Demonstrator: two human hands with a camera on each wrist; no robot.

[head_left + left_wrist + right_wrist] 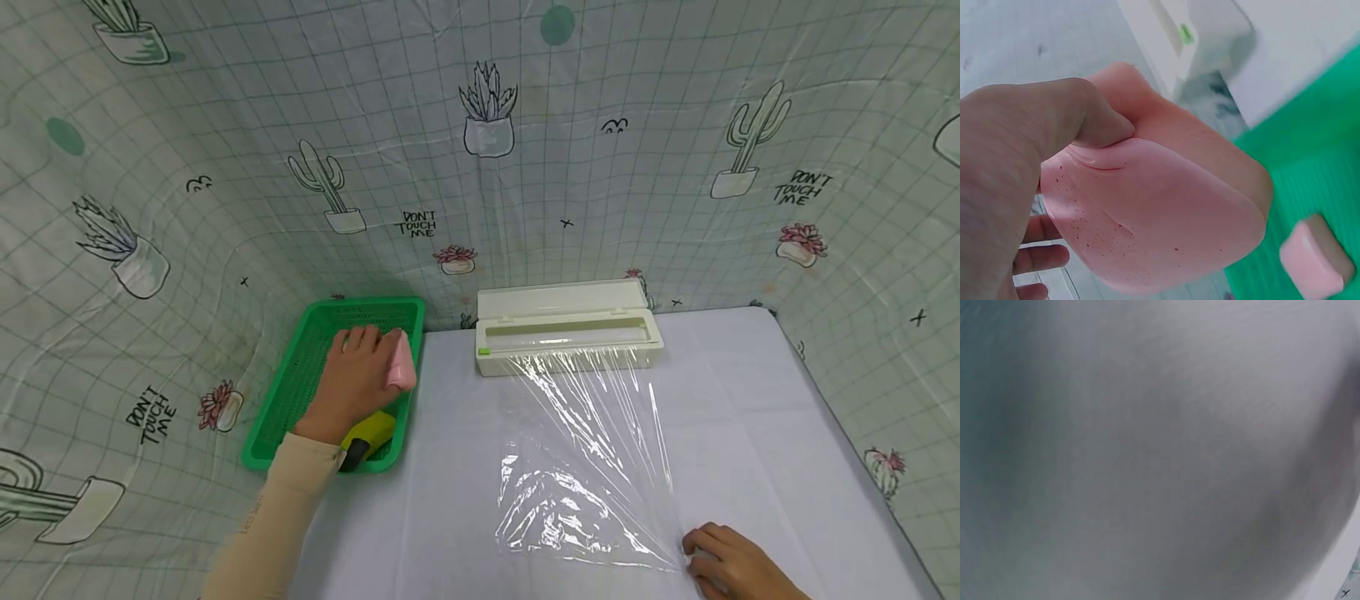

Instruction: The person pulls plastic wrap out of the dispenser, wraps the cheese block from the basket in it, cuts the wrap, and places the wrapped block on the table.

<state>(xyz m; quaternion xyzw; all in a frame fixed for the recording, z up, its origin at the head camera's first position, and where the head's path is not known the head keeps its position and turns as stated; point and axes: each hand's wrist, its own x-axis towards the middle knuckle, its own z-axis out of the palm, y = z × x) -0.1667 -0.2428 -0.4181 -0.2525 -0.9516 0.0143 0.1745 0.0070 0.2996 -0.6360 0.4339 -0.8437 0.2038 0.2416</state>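
My left hand (356, 375) is over the green basket (258, 446), gripping a soft pink piece (1160, 212) with dark specks and a tan side. In the left wrist view, the thumb presses on this piece; its exact kind is unclear. A smaller pink piece (1316, 256) lies in the basket. At the front right, my right hand (738, 567) pinches the corner of a sheet of cling film (577, 492). Creases in the film run from its dispenser box (570, 362) towards those fingers. The right wrist view is blurred grey and hides the grip.
The dispenser's lid (562, 298) stands raised at the back of the white-covered table (757, 417). A yellow and black thing (371, 433) shows below the left wrist; whether it is strapped on cannot be seen. Patterned cloth (525, 200) surrounds the table.
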